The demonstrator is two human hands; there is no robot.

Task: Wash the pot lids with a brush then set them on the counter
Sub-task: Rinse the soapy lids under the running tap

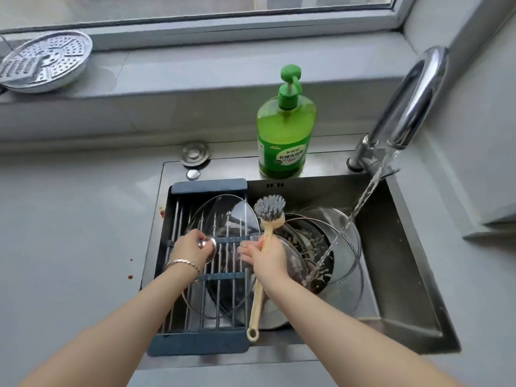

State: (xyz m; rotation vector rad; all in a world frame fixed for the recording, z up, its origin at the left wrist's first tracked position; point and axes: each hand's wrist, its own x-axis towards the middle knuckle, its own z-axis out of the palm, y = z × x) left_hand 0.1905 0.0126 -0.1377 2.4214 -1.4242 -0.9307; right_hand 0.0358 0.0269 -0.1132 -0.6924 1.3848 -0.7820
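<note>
- My left hand (pixel 192 248) grips the knob of a glass lid (pixel 223 216), which sits over the rack (pixel 208 188) on the sink's left side.
- My right hand (pixel 266 256) is curled round the brush (pixel 270 212) handle, bristles up, beside that lid.
- More lids (pixel 344 247) lie in the sink (pixel 391 247) under water from the tap (pixel 413 99).

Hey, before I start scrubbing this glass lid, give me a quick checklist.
1. Left hand grips the knob of the glass lid: ok.
2. Right hand holds the brush: ok.
3. Bristles against the lid: not ok, the head points up.
4. Faucet running: ok.
5. Stream reaching the held lid: not ok, it lands on the other lids at right.
6. Detergent on the bristles: cannot tell.
</note>
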